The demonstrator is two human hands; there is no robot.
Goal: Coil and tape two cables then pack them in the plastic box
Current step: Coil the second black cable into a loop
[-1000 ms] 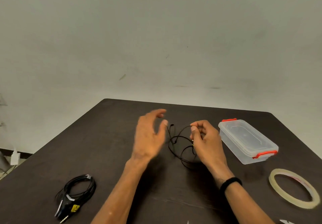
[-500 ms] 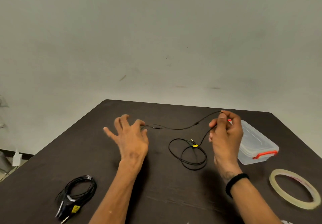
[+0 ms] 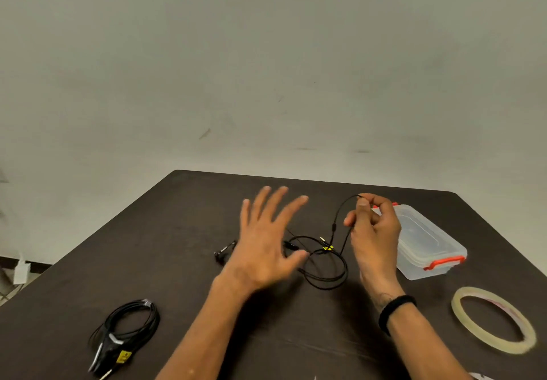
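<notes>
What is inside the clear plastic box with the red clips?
Through the lid and walls of the clear plastic box with red clips nothing shows inside. The right hand, pinching the thin black cable, covers its far left corner.

Plastic box (image 3: 426, 243) behind tape roll (image 3: 493, 319)

On the dark worktop (image 3: 177, 231), the right hand (image 3: 374, 231) is pinching a thin black earphone cable (image 3: 325, 276) between thumb and fingers, lifting one strand above loose loops lying at the centre. The left hand (image 3: 266, 240) is hovering with fingers spread, blurred, over the cable's left part, gripping nothing. A clear plastic box (image 3: 429, 246) with red latches, lid on, is sitting just right of the right hand. A tape roll (image 3: 494, 319) is lying near right. A coiled black cable (image 3: 124, 332), already taped, is resting near left.
</notes>
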